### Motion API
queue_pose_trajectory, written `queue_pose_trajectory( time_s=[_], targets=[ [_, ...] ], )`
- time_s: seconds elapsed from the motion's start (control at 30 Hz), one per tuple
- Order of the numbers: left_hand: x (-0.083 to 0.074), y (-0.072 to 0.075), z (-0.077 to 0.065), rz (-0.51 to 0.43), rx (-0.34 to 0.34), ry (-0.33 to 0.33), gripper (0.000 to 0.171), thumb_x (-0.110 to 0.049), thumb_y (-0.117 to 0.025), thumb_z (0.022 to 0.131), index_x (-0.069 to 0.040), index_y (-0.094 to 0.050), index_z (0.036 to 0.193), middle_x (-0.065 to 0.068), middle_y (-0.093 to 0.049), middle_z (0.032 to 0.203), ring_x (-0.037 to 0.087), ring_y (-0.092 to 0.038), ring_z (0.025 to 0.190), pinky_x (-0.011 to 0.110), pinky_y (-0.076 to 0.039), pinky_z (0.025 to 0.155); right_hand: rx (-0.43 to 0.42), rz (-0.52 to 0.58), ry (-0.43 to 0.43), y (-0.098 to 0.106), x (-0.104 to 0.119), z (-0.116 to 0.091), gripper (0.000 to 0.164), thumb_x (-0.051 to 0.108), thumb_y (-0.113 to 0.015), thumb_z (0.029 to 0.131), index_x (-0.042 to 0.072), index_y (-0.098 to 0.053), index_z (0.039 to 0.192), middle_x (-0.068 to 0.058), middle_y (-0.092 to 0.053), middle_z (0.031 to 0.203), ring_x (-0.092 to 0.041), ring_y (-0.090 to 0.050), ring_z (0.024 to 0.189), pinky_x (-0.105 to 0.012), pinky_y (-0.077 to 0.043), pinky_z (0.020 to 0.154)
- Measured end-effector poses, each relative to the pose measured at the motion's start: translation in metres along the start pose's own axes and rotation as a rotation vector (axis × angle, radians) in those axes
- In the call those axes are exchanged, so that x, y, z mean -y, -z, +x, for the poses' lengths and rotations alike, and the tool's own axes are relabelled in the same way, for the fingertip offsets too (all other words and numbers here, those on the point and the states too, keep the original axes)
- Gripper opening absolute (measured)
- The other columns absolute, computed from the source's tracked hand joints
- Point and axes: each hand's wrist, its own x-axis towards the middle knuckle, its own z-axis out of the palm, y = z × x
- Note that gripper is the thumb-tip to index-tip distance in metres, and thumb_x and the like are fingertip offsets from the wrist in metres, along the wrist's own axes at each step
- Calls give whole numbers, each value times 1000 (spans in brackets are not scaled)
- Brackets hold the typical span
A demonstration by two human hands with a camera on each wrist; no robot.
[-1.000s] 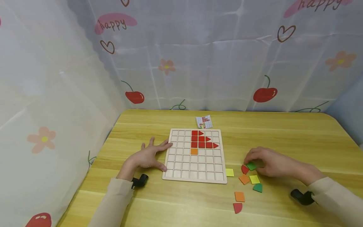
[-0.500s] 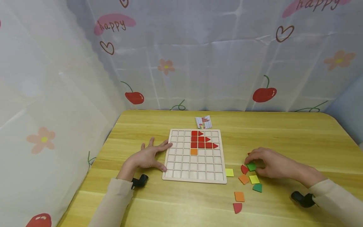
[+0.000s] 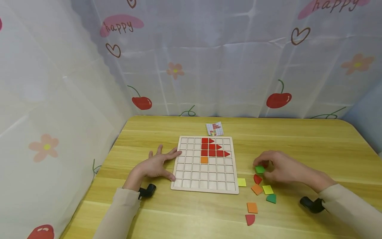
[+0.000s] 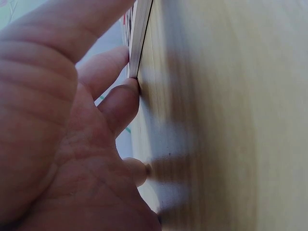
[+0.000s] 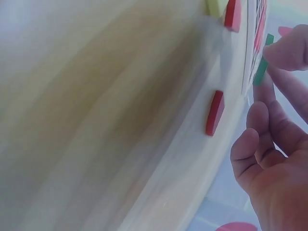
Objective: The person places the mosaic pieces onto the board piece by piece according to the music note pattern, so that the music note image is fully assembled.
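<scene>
Ten pieces lie in the wooden grid board (image 3: 195,175) on the table (image 3: 298,139): nine red ones (image 3: 212,153) in three pointed rows, plus an orange square (image 3: 204,160) just below them. The left hand (image 3: 156,164) has its fingers spread wide, thumb and fingertips touching the board's left edge; that light contact seems right for steadying it, and pushing harder could slide the board. The right hand (image 3: 277,167) pinches a green square (image 3: 260,170) narrowly between thumb and fingers, well to the right of the board; the right wrist view shows it held above the table. A hold near the edges should suit so thin a tile, with the face level and the other fingers tucked away. A red quarter-round (image 3: 257,179) lies just beside it, with an orange tile (image 3: 256,189) and a yellow square (image 3: 268,189) near, so lifting clear before moving sideways would avoid nudging them.
</scene>
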Motion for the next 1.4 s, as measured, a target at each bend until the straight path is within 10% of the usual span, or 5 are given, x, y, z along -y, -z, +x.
queue_pose_trajectory(
  time_s=[1.4],
  targets=[
    [1, -1, 1, 7, -6, -1, 105, -46, -90, 71, -37, -35, 160, -10, -18, 172, 43, 25, 156, 72, 22, 116, 82, 166, -25, -50, 70, 111, 24, 6, -74, 80, 19, -76, 100, 7, -71, 97, -13, -58, 84, -29, -52, 77]
  ],
)
